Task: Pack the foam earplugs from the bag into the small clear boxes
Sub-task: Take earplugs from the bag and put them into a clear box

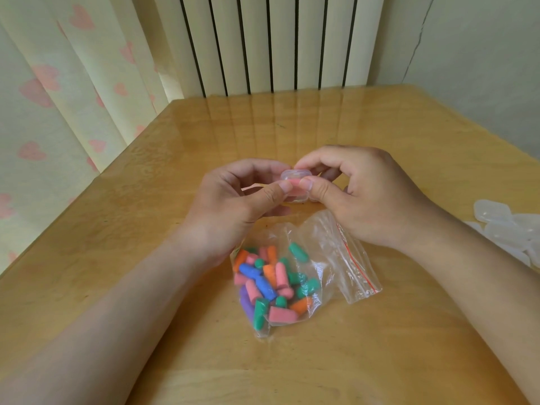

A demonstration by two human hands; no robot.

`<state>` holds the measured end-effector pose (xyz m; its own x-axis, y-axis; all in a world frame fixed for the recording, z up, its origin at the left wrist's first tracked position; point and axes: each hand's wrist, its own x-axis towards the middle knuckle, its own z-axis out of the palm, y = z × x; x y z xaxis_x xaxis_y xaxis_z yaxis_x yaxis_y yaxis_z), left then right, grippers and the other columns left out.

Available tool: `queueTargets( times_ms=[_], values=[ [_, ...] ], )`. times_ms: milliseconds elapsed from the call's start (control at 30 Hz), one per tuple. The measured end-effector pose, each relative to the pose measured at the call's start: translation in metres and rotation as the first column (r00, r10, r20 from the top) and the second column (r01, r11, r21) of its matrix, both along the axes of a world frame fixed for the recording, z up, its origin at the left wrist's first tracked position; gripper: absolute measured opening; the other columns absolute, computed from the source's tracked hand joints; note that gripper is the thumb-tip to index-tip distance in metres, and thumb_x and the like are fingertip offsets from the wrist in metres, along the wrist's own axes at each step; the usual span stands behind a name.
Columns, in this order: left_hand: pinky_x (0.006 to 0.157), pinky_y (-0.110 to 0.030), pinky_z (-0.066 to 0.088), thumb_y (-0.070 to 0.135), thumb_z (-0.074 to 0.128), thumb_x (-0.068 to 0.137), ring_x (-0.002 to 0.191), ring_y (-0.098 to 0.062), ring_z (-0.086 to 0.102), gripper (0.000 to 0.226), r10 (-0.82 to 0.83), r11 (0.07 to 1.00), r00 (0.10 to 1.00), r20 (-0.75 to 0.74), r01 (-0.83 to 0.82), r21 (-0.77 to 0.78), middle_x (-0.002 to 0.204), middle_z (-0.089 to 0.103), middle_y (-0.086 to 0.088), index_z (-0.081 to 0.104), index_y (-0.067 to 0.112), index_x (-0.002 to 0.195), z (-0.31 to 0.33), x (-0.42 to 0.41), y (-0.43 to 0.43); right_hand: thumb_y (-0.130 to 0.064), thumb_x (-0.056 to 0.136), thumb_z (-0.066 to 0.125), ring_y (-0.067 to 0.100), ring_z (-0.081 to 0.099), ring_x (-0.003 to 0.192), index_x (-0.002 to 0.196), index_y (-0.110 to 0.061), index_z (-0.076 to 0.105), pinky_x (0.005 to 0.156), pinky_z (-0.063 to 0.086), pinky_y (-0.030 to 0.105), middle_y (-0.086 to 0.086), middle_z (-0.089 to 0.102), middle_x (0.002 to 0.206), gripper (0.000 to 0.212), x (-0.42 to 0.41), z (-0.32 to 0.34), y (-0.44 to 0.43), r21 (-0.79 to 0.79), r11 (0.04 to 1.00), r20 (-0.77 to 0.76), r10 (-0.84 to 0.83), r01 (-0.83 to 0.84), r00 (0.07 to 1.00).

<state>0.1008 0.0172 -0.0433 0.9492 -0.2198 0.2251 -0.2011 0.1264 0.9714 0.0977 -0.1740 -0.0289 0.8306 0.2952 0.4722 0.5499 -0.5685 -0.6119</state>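
A small clear box (295, 185) with pink foam showing inside is held above the table between both hands. My left hand (233, 200) pinches its left side with thumb and fingers. From the right, my right hand (359, 191) pinches it, thumb on the front and fingertips on the lid. Just below the hands lies a clear zip bag (330, 258) on the wooden table (117, 258), its mouth open toward the right. Several foam earplugs (268, 285) in pink, green, orange, blue and purple fill its lower left part.
A heap of several small clear boxes (508, 229) lies at the table's right edge. A curtain with pink hearts (58, 112) hangs along the left, a ribbed radiator (268, 45) stands behind the far edge, and a wall (482, 68) is at the right.
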Motion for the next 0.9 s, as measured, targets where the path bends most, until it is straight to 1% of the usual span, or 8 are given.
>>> queueTargets(
  times_ms=[133, 300, 533, 667, 767, 800, 867, 900],
  values=[
    [0.075, -0.037, 0.057, 0.012, 0.077, 0.077, 0.095, -0.041, 0.070, 0.020, 0.005, 1.000, 1.000, 0.009, -0.005, 0.005, 0.101, 0.071, -0.022, 0.074, 0.008, 0.096, -0.0011, 0.0013, 0.0000, -0.025, 0.094, 0.069, 0.011, 0.064, 0.080, 0.098, -0.023, 0.075, 0.061, 0.043, 0.011, -0.009, 0.072, 0.089, 0.008, 0.0004, -0.0004, -0.0006, -0.018, 1.000, 0.020, -0.004, 0.005, 1.000],
    [0.075, -0.037, 0.058, 0.013, 0.078, 0.077, 0.090, -0.033, 0.070, 0.019, -0.005, 1.000, 1.000, 0.019, 0.004, 0.011, 0.099, 0.072, -0.019, 0.074, 0.008, 0.095, -0.0014, 0.0011, -0.0001, -0.023, 0.094, 0.069, 0.012, 0.063, 0.079, 0.096, -0.022, 0.075, 0.061, 0.045, 0.014, -0.008, 0.071, 0.088, 0.006, 0.0008, -0.0008, -0.0007, -0.028, 0.999, 0.033, -0.015, 0.016, 0.999],
    [0.075, -0.036, 0.058, 0.010, 0.073, 0.077, 0.088, -0.033, 0.071, 0.018, 0.007, 1.000, 0.999, 0.035, -0.008, 0.022, 0.099, 0.071, -0.023, 0.072, 0.005, 0.095, -0.0020, 0.0018, -0.0003, -0.021, 0.094, 0.067, 0.012, 0.064, 0.080, 0.097, -0.022, 0.075, 0.071, 0.050, 0.033, -0.008, 0.071, 0.088, 0.009, 0.0002, -0.0011, 0.0000, -0.041, 0.999, 0.041, -0.017, 0.018, 0.999],
    [0.078, -0.037, 0.059, 0.009, 0.074, 0.077, 0.089, -0.032, 0.071, 0.021, 0.017, 0.999, 0.998, 0.054, -0.019, 0.039, 0.099, 0.072, -0.021, 0.072, 0.002, 0.097, -0.0026, 0.0021, -0.0001, -0.024, 0.093, 0.068, 0.010, 0.064, 0.079, 0.096, -0.024, 0.075, 0.069, 0.050, 0.028, -0.011, 0.071, 0.088, 0.007, -0.0011, 0.0007, 0.0006, -0.043, 0.999, 0.027, -0.023, 0.024, 0.999],
    [0.083, -0.037, 0.060, 0.003, 0.075, 0.079, 0.089, -0.025, 0.074, 0.019, 0.043, 0.996, 0.996, 0.072, -0.048, 0.069, 0.095, 0.075, -0.015, 0.071, 0.000, 0.097, -0.0021, 0.0003, -0.0008, -0.036, 0.090, 0.071, 0.007, 0.067, 0.080, 0.091, -0.029, 0.073, 0.059, 0.045, 0.013, -0.016, 0.073, 0.087, 0.007, -0.0016, 0.0023, -0.0007, -0.006, 1.000, -0.054, -0.016, 0.015, 0.998],
    [0.085, -0.037, 0.060, 0.000, 0.075, 0.079, 0.089, -0.024, 0.074, 0.019, 0.047, 0.995, 0.996, 0.075, -0.053, 0.086, 0.094, 0.076, -0.013, 0.071, 0.001, 0.097, -0.0023, -0.0004, -0.0011, -0.037, 0.089, 0.072, 0.005, 0.068, 0.081, 0.089, -0.029, 0.072, 0.059, 0.043, 0.010, -0.016, 0.074, 0.087, 0.008, -0.0011, 0.0026, -0.0015, 0.006, 1.000, -0.088, -0.013, 0.014, 0.996],
    [0.087, -0.036, 0.060, -0.003, 0.075, 0.080, 0.092, -0.023, 0.074, 0.020, 0.044, 0.991, 0.996, 0.081, -0.054, 0.121, 0.094, 0.077, -0.012, 0.071, 0.003, 0.098, -0.0034, -0.0011, -0.0019, -0.034, 0.088, 0.075, 0.003, 0.070, 0.082, 0.088, -0.026, 0.073, 0.063, 0.045, 0.009, -0.013, 0.075, 0.085, 0.008, -0.0002, 0.0039, -0.0032, 0.034, 0.999, -0.140, 0.005, 0.000, 0.990],
    [0.088, -0.036, 0.059, -0.005, 0.074, 0.080, 0.093, -0.022, 0.074, 0.023, 0.046, 0.989, 0.995, 0.087, -0.058, 0.137, 0.097, 0.076, -0.012, 0.071, 0.005, 0.100, -0.0041, -0.0010, -0.0022, -0.032, 0.087, 0.077, 0.003, 0.071, 0.081, 0.087, -0.024, 0.074, 0.065, 0.048, 0.012, -0.010, 0.076, 0.084, 0.009, 0.0000, 0.0057, -0.0038, 0.058, 0.998, -0.160, 0.016, -0.007, 0.987]
  ],
)
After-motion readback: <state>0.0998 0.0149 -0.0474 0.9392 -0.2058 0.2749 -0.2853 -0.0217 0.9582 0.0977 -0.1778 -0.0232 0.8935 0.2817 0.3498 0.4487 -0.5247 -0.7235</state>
